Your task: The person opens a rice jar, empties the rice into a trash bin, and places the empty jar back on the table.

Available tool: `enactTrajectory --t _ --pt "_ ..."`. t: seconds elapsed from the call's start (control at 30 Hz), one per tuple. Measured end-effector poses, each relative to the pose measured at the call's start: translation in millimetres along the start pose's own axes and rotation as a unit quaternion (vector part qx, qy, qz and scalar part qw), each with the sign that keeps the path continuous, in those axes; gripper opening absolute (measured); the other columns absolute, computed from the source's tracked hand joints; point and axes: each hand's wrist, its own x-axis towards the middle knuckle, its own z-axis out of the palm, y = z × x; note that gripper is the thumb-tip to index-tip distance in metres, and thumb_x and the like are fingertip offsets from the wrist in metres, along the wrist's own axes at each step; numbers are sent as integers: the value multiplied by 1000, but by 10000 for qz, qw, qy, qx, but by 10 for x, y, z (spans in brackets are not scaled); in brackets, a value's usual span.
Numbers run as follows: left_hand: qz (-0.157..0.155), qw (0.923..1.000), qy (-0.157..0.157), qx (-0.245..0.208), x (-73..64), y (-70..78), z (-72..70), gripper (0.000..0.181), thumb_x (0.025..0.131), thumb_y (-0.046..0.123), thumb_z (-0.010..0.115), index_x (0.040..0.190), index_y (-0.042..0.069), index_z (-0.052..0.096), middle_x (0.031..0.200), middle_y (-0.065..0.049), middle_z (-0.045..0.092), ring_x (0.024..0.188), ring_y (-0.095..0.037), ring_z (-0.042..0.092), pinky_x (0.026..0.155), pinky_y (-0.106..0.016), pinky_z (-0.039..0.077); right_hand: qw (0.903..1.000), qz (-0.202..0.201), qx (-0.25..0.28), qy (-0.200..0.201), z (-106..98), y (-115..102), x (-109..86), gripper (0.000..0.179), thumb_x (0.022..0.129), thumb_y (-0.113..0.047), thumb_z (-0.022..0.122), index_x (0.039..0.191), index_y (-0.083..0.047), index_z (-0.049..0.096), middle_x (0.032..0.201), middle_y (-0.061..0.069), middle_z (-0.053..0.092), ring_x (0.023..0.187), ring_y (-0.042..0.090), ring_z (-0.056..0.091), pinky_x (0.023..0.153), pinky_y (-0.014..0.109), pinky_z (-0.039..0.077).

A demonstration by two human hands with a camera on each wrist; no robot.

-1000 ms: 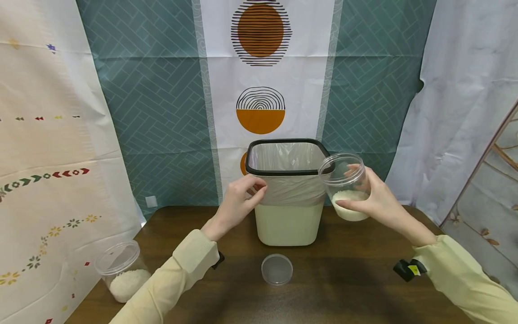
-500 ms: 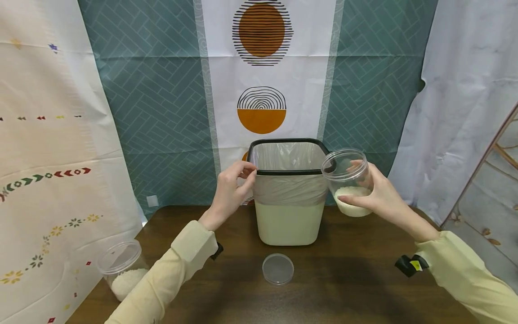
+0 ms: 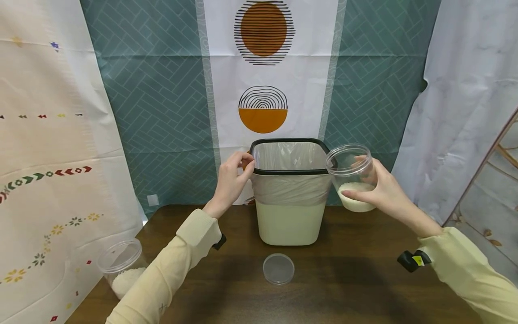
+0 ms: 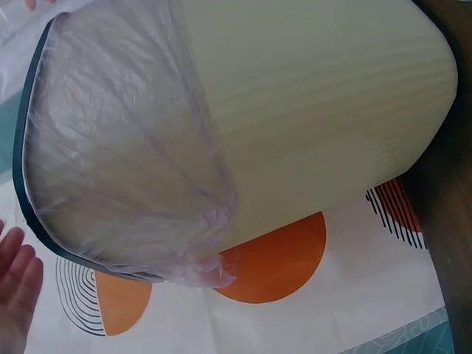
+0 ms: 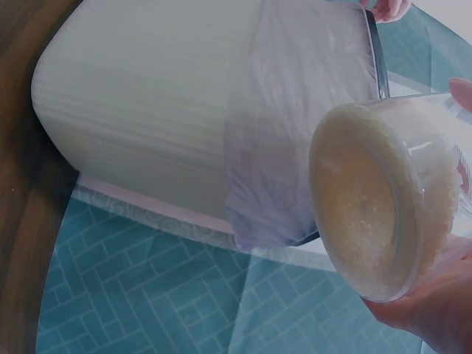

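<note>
Since the earlier pictures, the right hand [image 3: 384,186] has raised its clear jar [image 3: 341,176] slightly, and the left hand [image 3: 229,182] has shifted up and outward to the left end of the bin [image 3: 289,225].

Nearest me, at the left of the brown surface [image 3: 323,292], I have a second jar [image 3: 118,261] with white grains in it, partly hidden by the left sleeve [image 3: 178,265]. Farther in, a clear round lid [image 3: 278,268] lies in front of the bin.

The held jar hangs just right of the bin's dark rim [image 3: 289,172]; I judge that relation to matter most. Its long axis is near upright, leaning leftward, so the mouth points up and toward the lined opening. The right hand, the nearer one, has its fingers wrapped around the jar, thumb across the front, grains low inside.

The left hand's fingers sit loosely bent by the rim, pinching nothing I can make out; I cannot tell whether they touch it. Behind everything hangs teal patterned cloth [image 3: 154,112].
</note>
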Motion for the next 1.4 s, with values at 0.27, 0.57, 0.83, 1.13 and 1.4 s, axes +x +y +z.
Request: enactTrajectory --t 0.27,0.57,0.83,1.13,1.4 --pt "-492 9977 -468 51 25 -74 6 19 90 10 54 104 -3 58 104 -12 56 97 -26 50 85 -36 40 9999 97 7 -42 -23 1 24 78 66 -14 82 130 -10 38 116 5 50 101 23 50 79 23 38" --pt "-983 9913 -804 343 109 -174 42 30 93 18 51 113 -4 55 114 -13 53 111 -24 44 93 -36 32 9999 28 -75 65 -33 5 57 76 67 -14 81 129 -7 39 114 6 51 97 18 49 78 20 38" --pt "-1161 9877 -1009 265 112 -233 74 36 94 22 50 117 -5 53 119 -14 50 113 -25 42 94 -36 32 9999 69 -129 41 -75 4 104 76 68 -15 81 131 -7 38 116 8 48 100 24 50 77 17 38" --pt "-1551 9757 -1521 284 135 -284 97 47 97 26 42 131 -5 42 127 -18 45 113 -29 42 93 -37 31 9997 235 -93 -53 -93 -3 140 76 69 -18 80 131 -7 37 119 9 46 104 27 49 77 18 38" --pt "-1767 9619 -2071 261 192 -306 87 50 96 23 35 137 -5 30 143 -16 23 130 -25 20 102 -33 18 9995 275 -155 -42 -115 21 184 76 69 -19 80 131 -8 37 117 10 47 103 29 50 75 19 38"
